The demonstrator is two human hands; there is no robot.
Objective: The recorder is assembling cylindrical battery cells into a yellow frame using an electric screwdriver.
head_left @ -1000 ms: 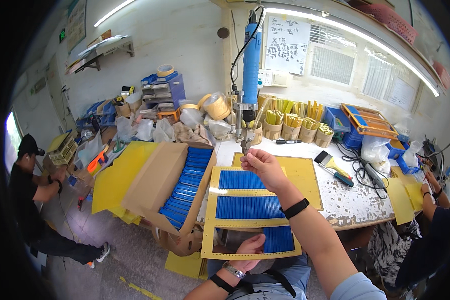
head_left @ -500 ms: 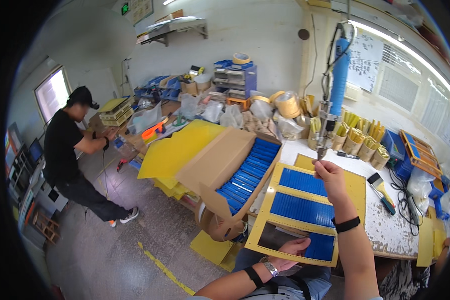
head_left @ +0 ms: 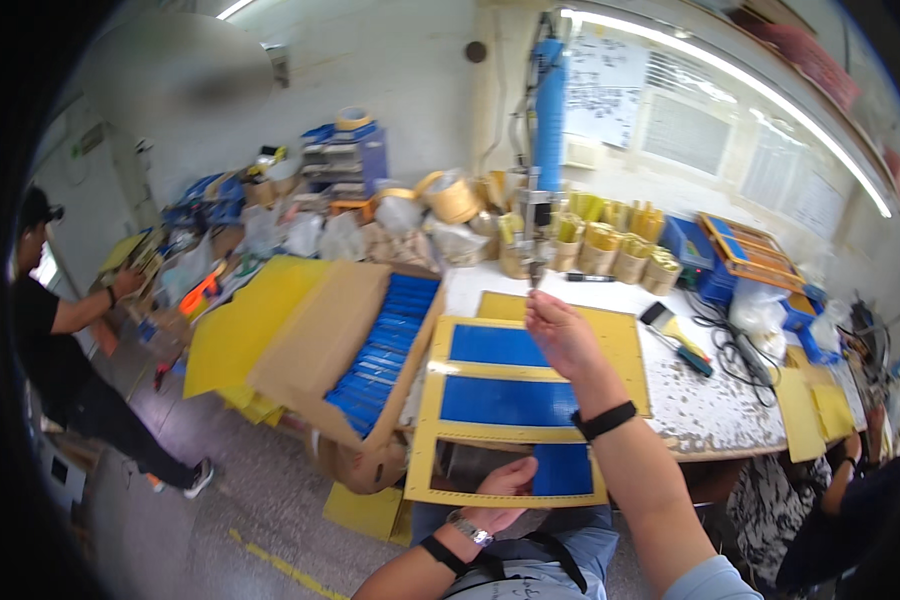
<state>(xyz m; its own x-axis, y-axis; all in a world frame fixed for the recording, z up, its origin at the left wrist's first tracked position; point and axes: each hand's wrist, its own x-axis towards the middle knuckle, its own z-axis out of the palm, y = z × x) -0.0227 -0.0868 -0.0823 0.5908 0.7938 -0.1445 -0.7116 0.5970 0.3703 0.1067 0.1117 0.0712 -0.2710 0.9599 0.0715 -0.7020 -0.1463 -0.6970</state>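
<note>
A flat yellow frame (head_left: 425, 420) with three rectangular openings lies over the front edge of the table. Rows of thin blue strips (head_left: 510, 400) fill its two far openings, while a shorter blue block (head_left: 562, 470) occupies the right part of the near one. My left hand (head_left: 505, 485) is closed at the frame's near edge, fingertips beside the blue block; some fingers are hidden. My right hand (head_left: 560, 335) pinches the lower tip of a hanging blue electric screwdriver (head_left: 548, 120), above the frame's far side. Whether a small screw is between those fingers is hidden.
An open cardboard box (head_left: 305, 350) of blue strips stands left of the frame, beside yellow sheets (head_left: 240, 320). Paper tubes (head_left: 600, 250) of yellow strips line the back. A brush (head_left: 675, 338) and cables (head_left: 735, 350) lie right. Another person (head_left: 70, 330) stands far left.
My view has swung right, so the table and frame appear farther left. Both hands keep about the same places on the frame and screwdriver. More of a person at the right edge shows.
</note>
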